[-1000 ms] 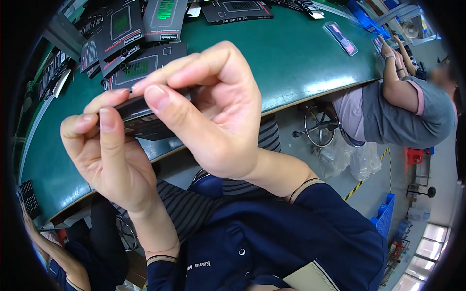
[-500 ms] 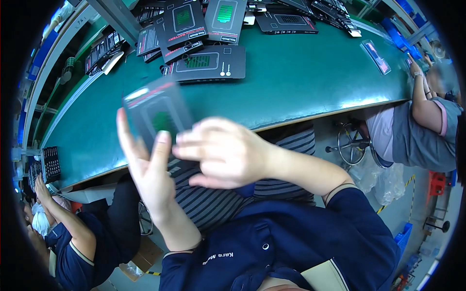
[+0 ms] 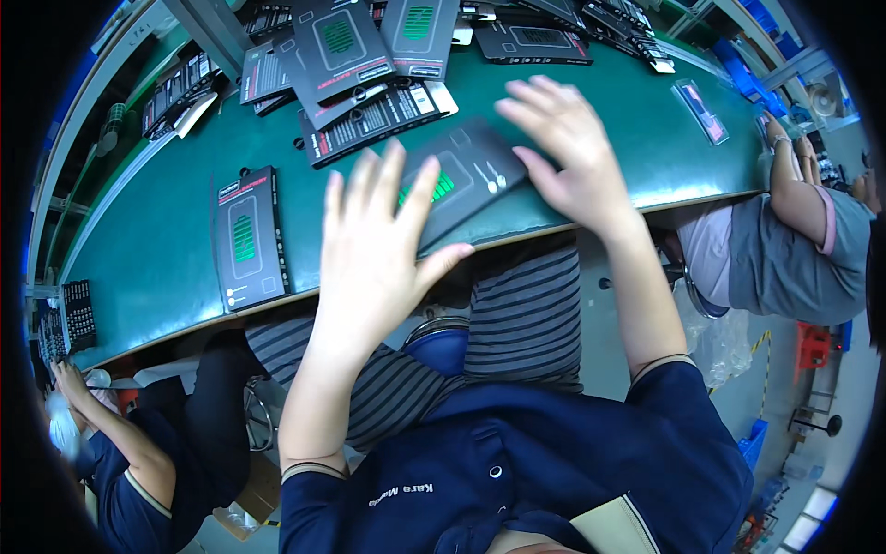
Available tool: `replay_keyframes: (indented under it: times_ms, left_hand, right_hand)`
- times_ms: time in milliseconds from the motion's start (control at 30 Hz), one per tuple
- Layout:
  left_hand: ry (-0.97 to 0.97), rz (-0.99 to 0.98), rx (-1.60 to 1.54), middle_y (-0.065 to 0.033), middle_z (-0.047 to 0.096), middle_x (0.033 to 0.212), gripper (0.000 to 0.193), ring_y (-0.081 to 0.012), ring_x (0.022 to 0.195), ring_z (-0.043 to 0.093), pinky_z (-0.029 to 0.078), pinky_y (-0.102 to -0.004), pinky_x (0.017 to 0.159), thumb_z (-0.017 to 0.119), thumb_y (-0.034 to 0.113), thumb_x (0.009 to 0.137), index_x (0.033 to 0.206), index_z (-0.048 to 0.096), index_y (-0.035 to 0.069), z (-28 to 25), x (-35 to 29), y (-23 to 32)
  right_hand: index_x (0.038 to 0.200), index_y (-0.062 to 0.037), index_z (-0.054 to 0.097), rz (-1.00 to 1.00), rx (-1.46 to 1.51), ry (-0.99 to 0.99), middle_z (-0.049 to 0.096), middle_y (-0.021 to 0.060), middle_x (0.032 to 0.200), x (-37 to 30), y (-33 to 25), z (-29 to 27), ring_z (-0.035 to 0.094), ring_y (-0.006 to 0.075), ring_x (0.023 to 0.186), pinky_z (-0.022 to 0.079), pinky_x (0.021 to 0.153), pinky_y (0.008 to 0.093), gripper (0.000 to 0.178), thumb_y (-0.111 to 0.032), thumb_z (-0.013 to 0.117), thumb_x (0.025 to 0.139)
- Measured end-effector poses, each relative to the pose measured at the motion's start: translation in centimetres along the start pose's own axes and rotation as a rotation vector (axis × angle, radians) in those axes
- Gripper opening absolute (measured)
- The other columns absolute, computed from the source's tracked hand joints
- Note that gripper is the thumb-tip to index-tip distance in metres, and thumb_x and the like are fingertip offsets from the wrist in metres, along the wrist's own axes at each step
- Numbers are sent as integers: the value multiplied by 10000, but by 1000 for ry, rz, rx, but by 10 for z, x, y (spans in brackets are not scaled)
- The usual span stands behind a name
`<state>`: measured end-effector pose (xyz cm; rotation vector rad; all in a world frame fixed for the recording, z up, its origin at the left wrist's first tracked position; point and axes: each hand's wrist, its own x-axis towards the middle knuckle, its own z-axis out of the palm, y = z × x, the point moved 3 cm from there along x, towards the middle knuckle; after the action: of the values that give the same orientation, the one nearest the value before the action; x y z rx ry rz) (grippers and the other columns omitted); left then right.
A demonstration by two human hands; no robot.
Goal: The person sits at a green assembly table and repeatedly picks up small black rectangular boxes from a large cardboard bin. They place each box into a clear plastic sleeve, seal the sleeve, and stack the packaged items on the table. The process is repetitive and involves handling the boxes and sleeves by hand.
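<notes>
A flat dark grey box [image 3: 472, 155] with a green battery picture lies slantwise near the table's front edge. My left hand [image 3: 369, 235] is over its left end, fingers spread and hiding part of the picture. At the box's right end is my right hand [image 3: 577, 157], fingers apart and thumb close to the edge. Whether either hand presses on the box I cannot tell. Farther left, a similar dark box [image 3: 247, 240] lies face up by itself.
Several more dark boxes [image 3: 341, 46] are heaped at the back, one overlapping another. A metal post [image 3: 217, 42] rises at the back left. On the right of the green table [image 3: 609, 120] lies a small clear package [image 3: 701, 113]. Co-workers sit on both sides.
The box that was in my left hand now lies on the table at the left. Both hands have moved right, over a box now turned slantwise and nearer to me.
</notes>
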<state>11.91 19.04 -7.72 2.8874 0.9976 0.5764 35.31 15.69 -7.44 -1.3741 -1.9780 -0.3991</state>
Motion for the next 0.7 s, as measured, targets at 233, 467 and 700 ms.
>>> replay_keyframes:
  times_ms: [233, 467, 700]
  left_hand:
    - [21, 201, -344, -143, 724, 1113, 475, -320, 1063, 686, 486, -466, 1010, 790, 43, 701, 1168, 704, 46, -30, 13, -4]
    - [39, 79, -169, -202, 628, 1274, 505, -351, 1166, 604, 470, -409, 1001, 754, 177, 833, 1274, 627, -33, -25, 27, -18]
    - [-97, 134, -350, -182, 594, 1297, 769, -353, 1216, 545, 430, -440, 1045, 851, 375, 679, 1303, 613, -7, -3, 33, -5]
  right_hand:
    - [1393, -132, 555, 512, -932, 133, 420, 218, 1515, -106, 211, -104, 358, 452, 1417, 284, 1131, 639, 626, -379, 732, 845]
    - [1365, -107, 616, 970, -804, -238, 548, 182, 1434, -134, 260, -128, 439, 382, 1384, 239, 1144, 663, 593, -512, 586, 934]
    - [933, -36, 634, 494, -321, 11, 644, 188, 1210, -71, 58, -52, 569, 391, 1167, 422, 1014, 499, 332, -251, 802, 743]
